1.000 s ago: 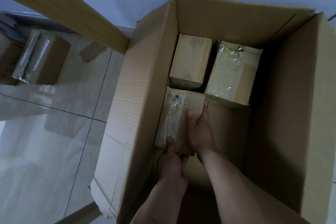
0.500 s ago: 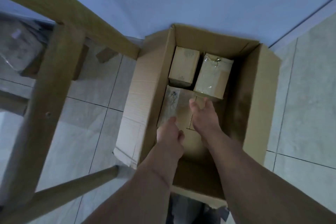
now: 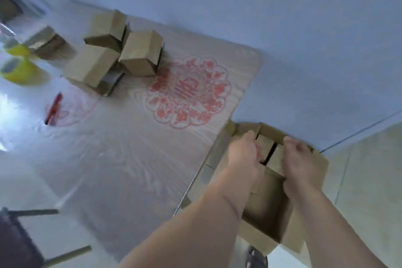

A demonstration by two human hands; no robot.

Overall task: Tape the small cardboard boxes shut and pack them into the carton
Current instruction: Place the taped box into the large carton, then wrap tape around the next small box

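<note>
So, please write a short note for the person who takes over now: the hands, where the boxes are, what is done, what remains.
Left hand: above the open carton, fingers loosely curled, holding nothing visible.
Right hand: also above the carton, relaxed and empty as far as the blur allows.
Done: at least two small boxes lie in the carton's far end; the hands hide some of the inside.
Left: a cluster of small boxes on the table waits, some with flaps apparently open. Yellow tape rolls and a red pen-like tool lie at the table's left side.
Next, probably: take a box from the table, tape it and pack it.
</note>
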